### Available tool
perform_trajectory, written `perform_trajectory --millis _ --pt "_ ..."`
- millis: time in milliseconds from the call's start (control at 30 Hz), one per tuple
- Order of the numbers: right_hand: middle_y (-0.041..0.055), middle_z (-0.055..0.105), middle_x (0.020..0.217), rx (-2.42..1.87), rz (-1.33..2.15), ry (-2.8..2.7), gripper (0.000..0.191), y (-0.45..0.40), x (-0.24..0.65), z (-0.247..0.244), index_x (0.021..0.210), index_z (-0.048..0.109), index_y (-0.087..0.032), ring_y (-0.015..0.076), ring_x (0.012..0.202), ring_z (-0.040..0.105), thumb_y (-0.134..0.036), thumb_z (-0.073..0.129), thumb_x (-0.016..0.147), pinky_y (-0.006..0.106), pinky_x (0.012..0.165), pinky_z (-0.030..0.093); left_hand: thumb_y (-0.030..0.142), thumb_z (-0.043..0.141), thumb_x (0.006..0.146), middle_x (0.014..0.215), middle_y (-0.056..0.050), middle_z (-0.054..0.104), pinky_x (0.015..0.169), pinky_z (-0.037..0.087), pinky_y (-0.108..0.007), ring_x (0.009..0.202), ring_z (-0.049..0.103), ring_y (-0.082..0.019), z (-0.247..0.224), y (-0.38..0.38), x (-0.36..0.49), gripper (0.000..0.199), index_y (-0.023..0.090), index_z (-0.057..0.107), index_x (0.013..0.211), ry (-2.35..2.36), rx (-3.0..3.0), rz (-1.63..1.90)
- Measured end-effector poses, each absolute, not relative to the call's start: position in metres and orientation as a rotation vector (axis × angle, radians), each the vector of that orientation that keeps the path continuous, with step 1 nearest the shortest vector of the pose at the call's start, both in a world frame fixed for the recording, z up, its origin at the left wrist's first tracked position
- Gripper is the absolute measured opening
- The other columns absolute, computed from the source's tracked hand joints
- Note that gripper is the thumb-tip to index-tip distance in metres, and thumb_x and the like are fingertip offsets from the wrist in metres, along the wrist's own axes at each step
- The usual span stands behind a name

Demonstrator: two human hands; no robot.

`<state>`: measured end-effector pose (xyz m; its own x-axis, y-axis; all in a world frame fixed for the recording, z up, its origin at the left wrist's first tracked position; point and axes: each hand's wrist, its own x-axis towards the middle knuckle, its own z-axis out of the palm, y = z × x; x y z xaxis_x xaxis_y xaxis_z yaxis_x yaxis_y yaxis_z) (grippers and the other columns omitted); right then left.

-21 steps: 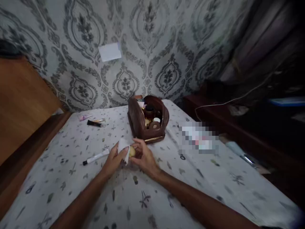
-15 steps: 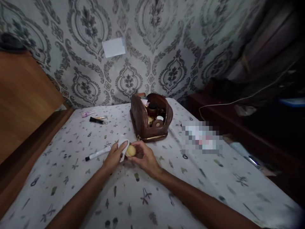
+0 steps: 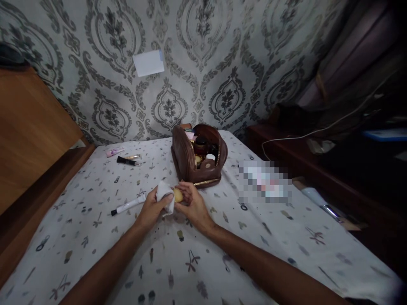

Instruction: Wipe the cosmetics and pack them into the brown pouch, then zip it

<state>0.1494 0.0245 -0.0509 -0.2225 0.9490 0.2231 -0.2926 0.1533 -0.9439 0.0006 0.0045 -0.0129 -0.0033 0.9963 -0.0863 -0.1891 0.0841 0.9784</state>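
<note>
In the head view, my left hand [image 3: 150, 212] is closed on a folded white cloth [image 3: 163, 190], pressing it against a small round yellowish item [image 3: 178, 195]. My right hand [image 3: 197, 209] has its fingers wrapped round that item from the other side; whether it is a lid or a small jar I cannot tell. Just beyond both hands stands a brown toiletry bag [image 3: 182, 150], unzipped at the top. Inside it show a dark-lidded jar [image 3: 201, 145], a white cap [image 3: 210, 157] and other small containers. A slim white tube with a black cap [image 3: 130, 205] lies left of my left hand.
Farther left lie a black tube [image 3: 127, 161], a thin gold-coloured item [image 3: 133, 156] and a pink-white tube [image 3: 114, 151]. A blurred-out packet [image 3: 265, 182] is on the patterned cloth to the right, with a pale-blue tube [image 3: 318, 201] at the edge. A patterned wall stands behind.
The white cloth has come over the yellowish item and covers more of it. My right-hand fingers have shifted up round it. The whole view has moved slightly.
</note>
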Motion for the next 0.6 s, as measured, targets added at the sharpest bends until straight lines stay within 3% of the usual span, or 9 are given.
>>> perform_trajectory --millis 133,267,433,600 --pt "0.0021 0.061 0.105 -0.77 1.353 -1.288 0.048 0.023 0.15 -0.047 0.099 0.06 -0.024 0.0173 0.089 0.065 -0.034 0.088 0.061 0.031 0.079 0.054 0.043 0.084 0.066 0.069 0.001 0.065 0.062 0.047 -0.021 0.063 0.057 -0.01 -0.016 0.007 0.002 0.036 0.015 0.068 0.082 1.108 0.916 1.335" --pt "0.0026 0.059 0.101 -0.809 1.217 -1.425 0.04 0.023 0.155 -0.04 0.102 0.072 -0.025 0.0187 0.092 0.061 -0.034 0.086 0.066 0.03 0.077 0.052 0.044 0.085 0.062 0.066 0.003 0.065 0.058 0.045 -0.021 0.059 0.056 -0.01 -0.012 0.008 0.005 0.038 0.016 0.068 0.082 1.1 0.811 1.404" --pt "0.0016 0.061 0.098 -0.746 1.314 -1.387 0.052 0.024 0.154 -0.044 0.12 0.069 -0.029 0.0165 0.081 0.059 -0.034 0.083 0.07 0.03 0.073 0.051 0.046 0.086 0.06 0.072 -0.001 0.069 0.052 0.044 -0.021 0.057 0.058 -0.011 -0.005 0.006 0.002 0.048 0.015 0.072 0.094 1.048 0.82 1.248" --pt "0.0021 0.065 0.105 -0.728 1.377 -1.284 0.067 0.025 0.152 -0.051 0.13 0.056 -0.029 0.0145 0.078 0.06 -0.025 0.082 0.068 0.03 0.073 0.051 0.041 0.087 0.061 0.077 -0.003 0.072 0.066 0.05 -0.024 0.067 0.063 -0.014 -0.007 0.006 -0.003 0.041 0.014 0.074 0.089 1.035 0.91 1.179"
